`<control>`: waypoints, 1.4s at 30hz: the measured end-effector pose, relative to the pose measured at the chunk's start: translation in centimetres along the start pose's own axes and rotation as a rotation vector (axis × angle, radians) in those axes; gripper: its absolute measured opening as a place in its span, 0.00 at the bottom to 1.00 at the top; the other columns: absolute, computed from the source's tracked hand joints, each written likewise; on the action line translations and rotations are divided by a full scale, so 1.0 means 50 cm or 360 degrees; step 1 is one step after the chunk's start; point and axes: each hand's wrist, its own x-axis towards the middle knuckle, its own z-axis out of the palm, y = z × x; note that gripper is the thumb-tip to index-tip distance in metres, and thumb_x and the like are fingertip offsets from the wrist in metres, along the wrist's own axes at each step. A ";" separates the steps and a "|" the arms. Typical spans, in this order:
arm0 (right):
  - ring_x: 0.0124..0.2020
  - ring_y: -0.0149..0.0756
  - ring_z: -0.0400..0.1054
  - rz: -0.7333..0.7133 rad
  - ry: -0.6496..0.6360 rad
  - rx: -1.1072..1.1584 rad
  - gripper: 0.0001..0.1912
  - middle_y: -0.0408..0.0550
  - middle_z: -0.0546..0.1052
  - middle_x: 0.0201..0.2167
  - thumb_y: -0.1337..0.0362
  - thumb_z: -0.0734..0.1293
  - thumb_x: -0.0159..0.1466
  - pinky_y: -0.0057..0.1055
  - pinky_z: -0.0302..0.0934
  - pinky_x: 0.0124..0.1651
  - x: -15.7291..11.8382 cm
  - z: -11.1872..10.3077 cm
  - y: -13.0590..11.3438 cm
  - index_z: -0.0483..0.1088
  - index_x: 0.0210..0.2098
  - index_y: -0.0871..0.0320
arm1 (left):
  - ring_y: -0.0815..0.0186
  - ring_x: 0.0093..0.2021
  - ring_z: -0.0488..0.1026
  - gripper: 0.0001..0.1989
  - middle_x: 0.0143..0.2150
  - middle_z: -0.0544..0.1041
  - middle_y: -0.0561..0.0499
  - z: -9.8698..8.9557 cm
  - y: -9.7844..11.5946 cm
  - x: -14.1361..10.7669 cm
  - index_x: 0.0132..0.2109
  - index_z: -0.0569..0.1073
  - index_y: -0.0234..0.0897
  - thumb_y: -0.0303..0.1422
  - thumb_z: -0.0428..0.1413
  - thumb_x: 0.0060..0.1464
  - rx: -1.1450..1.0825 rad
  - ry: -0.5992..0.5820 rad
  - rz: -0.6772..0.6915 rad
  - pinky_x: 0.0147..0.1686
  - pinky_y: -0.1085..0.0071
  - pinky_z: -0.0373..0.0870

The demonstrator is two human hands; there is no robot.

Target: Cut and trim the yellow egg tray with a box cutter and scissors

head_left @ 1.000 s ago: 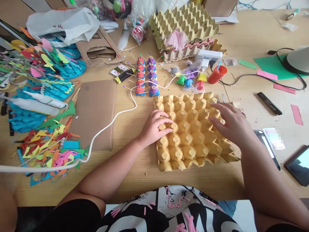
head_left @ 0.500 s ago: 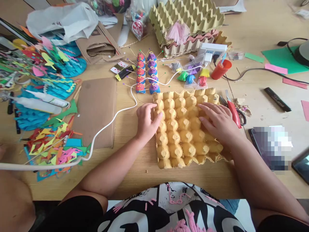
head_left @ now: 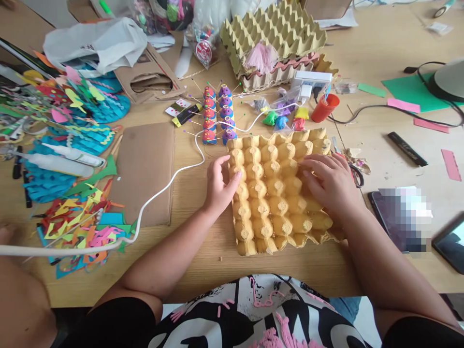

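Observation:
A yellow cardboard egg tray (head_left: pixel 279 186) lies on the wooden table in front of me, its bumps facing up. My left hand (head_left: pixel 218 189) is at its left edge, with the thumb on the outer row of bumps and the fingers curled at the rim. Across the tray's right side rests my right hand (head_left: pixel 331 182), palm down, its fingers stretched out and touching the bumps. That hand and forearm cover part of the tray's right edge. Beyond the tray stand two painted egg-carton strips, one red (head_left: pixel 209 116) and one purple (head_left: pixel 227 113), with pins sticking out.
A white cable (head_left: pixel 159 188) crosses the table on the left, over a cardboard sheet (head_left: pixel 143 169). Paper scraps (head_left: pixel 72 212) lie farther left. Behind are stacked egg trays (head_left: pixel 275 34), a power strip (head_left: pixel 312 78) and a red cup (head_left: pixel 325 108). Scissors (head_left: pixel 357 175) and a phone (head_left: pixel 380 217) lie right.
The camera view has shifted slightly. Both hands stay on the egg tray, and the right hand's fingers have moved a little over the bumps.

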 end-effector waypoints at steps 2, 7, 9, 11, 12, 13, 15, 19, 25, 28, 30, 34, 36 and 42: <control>0.57 0.51 0.76 0.0012 0.0047 -0.0002 0.14 0.50 0.82 0.56 0.60 0.62 0.74 0.59 0.57 0.70 -0.002 -0.008 -0.007 0.77 0.52 0.47 | 0.55 0.66 0.72 0.34 0.68 0.70 0.38 0.004 0.003 -0.001 0.68 0.63 0.42 0.50 0.64 0.63 -0.0305 -0.0033 -0.0090 0.65 0.60 0.72; 0.57 0.51 0.76 -0.0002 0.0113 0.0011 0.12 0.49 0.82 0.56 0.61 0.63 0.73 0.61 0.54 0.72 -0.009 -0.018 -0.020 0.76 0.52 0.46 | 0.52 0.71 0.70 0.49 0.72 0.69 0.40 0.006 0.020 0.004 0.75 0.54 0.47 0.51 0.70 0.56 -0.0823 -0.0163 -0.0385 0.68 0.59 0.70; 0.58 0.51 0.76 -0.0015 0.0099 0.0006 0.12 0.49 0.82 0.57 0.61 0.63 0.74 0.61 0.53 0.73 -0.010 -0.017 -0.024 0.76 0.52 0.46 | 0.50 0.74 0.66 0.47 0.73 0.69 0.41 0.006 0.028 0.009 0.74 0.58 0.46 0.49 0.71 0.55 -0.1032 -0.0242 -0.0483 0.71 0.58 0.68; 0.59 0.51 0.76 -0.0016 0.0076 0.0012 0.12 0.48 0.81 0.57 0.61 0.63 0.74 0.63 0.52 0.73 -0.010 -0.017 -0.025 0.76 0.52 0.46 | 0.49 0.73 0.68 0.45 0.72 0.71 0.42 0.006 0.034 0.013 0.72 0.62 0.45 0.46 0.72 0.53 -0.1170 -0.0279 -0.0554 0.70 0.57 0.69; 0.59 0.51 0.76 -0.0011 0.0070 0.0027 0.13 0.48 0.81 0.57 0.61 0.63 0.73 0.65 0.52 0.74 -0.010 -0.018 -0.024 0.76 0.53 0.45 | 0.50 0.71 0.70 0.44 0.70 0.73 0.43 0.006 0.035 0.015 0.71 0.64 0.46 0.44 0.72 0.51 -0.1208 -0.0281 -0.0590 0.69 0.57 0.70; 0.60 0.52 0.76 -0.0002 0.0078 0.0048 0.13 0.48 0.81 0.58 0.61 0.64 0.73 0.66 0.52 0.74 -0.010 -0.019 -0.021 0.75 0.54 0.45 | 0.51 0.69 0.72 0.44 0.68 0.75 0.44 0.005 0.037 0.017 0.70 0.65 0.46 0.42 0.73 0.50 -0.1235 -0.0271 -0.0625 0.67 0.58 0.72; 0.62 0.54 0.74 0.0049 0.0162 0.0111 0.15 0.50 0.78 0.62 0.60 0.65 0.72 0.67 0.55 0.73 -0.010 -0.023 -0.007 0.74 0.57 0.44 | 0.54 0.65 0.76 0.43 0.64 0.78 0.46 0.004 0.038 0.020 0.68 0.67 0.47 0.40 0.74 0.48 -0.1277 -0.0234 -0.0681 0.64 0.60 0.75; 0.73 0.61 0.62 0.0372 0.0392 0.0446 0.31 0.52 0.68 0.71 0.50 0.73 0.66 0.67 0.60 0.72 -0.010 -0.029 0.042 0.66 0.67 0.41 | 0.58 0.59 0.78 0.40 0.60 0.80 0.50 0.000 0.040 0.024 0.64 0.72 0.47 0.38 0.75 0.44 -0.1349 -0.0158 -0.0688 0.60 0.64 0.77; 0.69 0.57 0.69 0.0972 -0.0011 0.1719 0.46 0.49 0.67 0.73 0.44 0.76 0.60 0.61 0.71 0.67 0.000 -0.029 0.062 0.56 0.72 0.38 | 0.54 0.57 0.81 0.35 0.54 0.83 0.49 -0.013 0.053 0.027 0.61 0.73 0.45 0.43 0.73 0.47 -0.1410 -0.0282 -0.0692 0.53 0.61 0.82; 0.59 0.53 0.77 0.1011 -0.0177 0.1970 0.42 0.45 0.78 0.63 0.48 0.79 0.57 0.53 0.80 0.56 0.008 -0.034 0.046 0.64 0.68 0.38 | 0.52 0.57 0.82 0.32 0.53 0.83 0.48 -0.018 0.053 0.027 0.57 0.74 0.44 0.47 0.72 0.48 -0.1396 -0.0289 -0.0740 0.51 0.61 0.83; 0.54 0.52 0.80 0.1015 -0.0197 0.2000 0.38 0.45 0.83 0.55 0.50 0.80 0.56 0.49 0.82 0.50 0.011 -0.035 0.042 0.68 0.64 0.40 | 0.52 0.57 0.82 0.32 0.53 0.84 0.48 -0.021 0.051 0.026 0.56 0.73 0.43 0.48 0.72 0.48 -0.1412 -0.0315 -0.0804 0.51 0.61 0.83; 0.50 0.52 0.81 0.1023 -0.0214 0.2029 0.31 0.47 0.85 0.49 0.50 0.79 0.56 0.46 0.81 0.46 0.011 -0.033 0.050 0.73 0.58 0.43 | 0.49 0.58 0.82 0.34 0.50 0.85 0.45 -0.026 0.044 0.025 0.53 0.74 0.41 0.53 0.72 0.44 -0.1461 -0.0500 -0.1005 0.51 0.57 0.84; 0.51 0.53 0.80 0.1021 -0.0213 0.2022 0.29 0.48 0.85 0.49 0.49 0.78 0.57 0.46 0.79 0.47 0.009 -0.034 0.053 0.74 0.56 0.43 | 0.46 0.58 0.82 0.36 0.48 0.85 0.43 -0.030 0.041 0.024 0.51 0.75 0.40 0.56 0.73 0.40 -0.1478 -0.0623 -0.1120 0.51 0.55 0.85; 0.53 0.55 0.78 0.0890 -0.0168 0.1946 0.29 0.51 0.84 0.48 0.45 0.74 0.57 0.49 0.74 0.52 0.008 -0.030 0.062 0.74 0.55 0.46 | 0.41 0.59 0.81 0.33 0.46 0.86 0.41 -0.043 0.032 0.024 0.47 0.76 0.40 0.53 0.71 0.37 -0.1470 -0.0791 -0.1289 0.53 0.47 0.84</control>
